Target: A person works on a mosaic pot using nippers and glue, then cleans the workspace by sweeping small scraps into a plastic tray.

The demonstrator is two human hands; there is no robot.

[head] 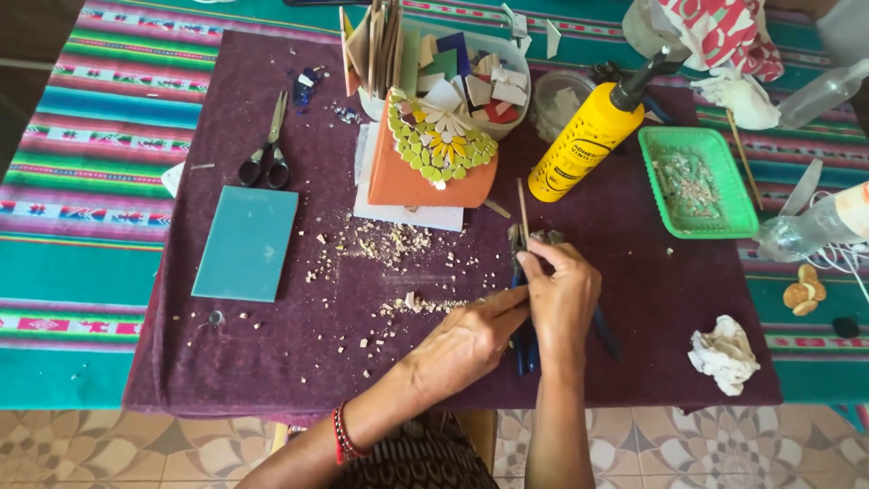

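A person seated at a table works over a purple cloth [272, 362] spread on a striped table cover [81, 181]; the right hand [563, 290] is closed around a pair of blue-handled nippers [523, 340], whose handles run down between the two hands, while the left hand [471, 340] reaches in from the left, fingers pinched together at the tool beside the right hand's fingertips; whether a chip of tile is caught there cannot be told. A thin wooden stick [522, 210] rises just above the right hand. Crumbs of broken tile [398, 244] lie scattered on the cloth ahead of the hands; beyond them a terracotta pot [425, 177] lies tipped on white paper, part of its side covered in green, white and yellow mosaic. Behind the pot a white bowl [516, 54] holds flat tile pieces in white, blue, green and red, with larger sheets standing on edge at its left; to the right a clear round tub [554, 100] holds pale scraps, and a green plastic tray [738, 213] holds a small heap of pale fragments. A yellow glue bottle [579, 145] leans between tub and tray; scissors [267, 154] and a teal tile [246, 243] lie to the left; a crumpled white rag [724, 353] sits at right.
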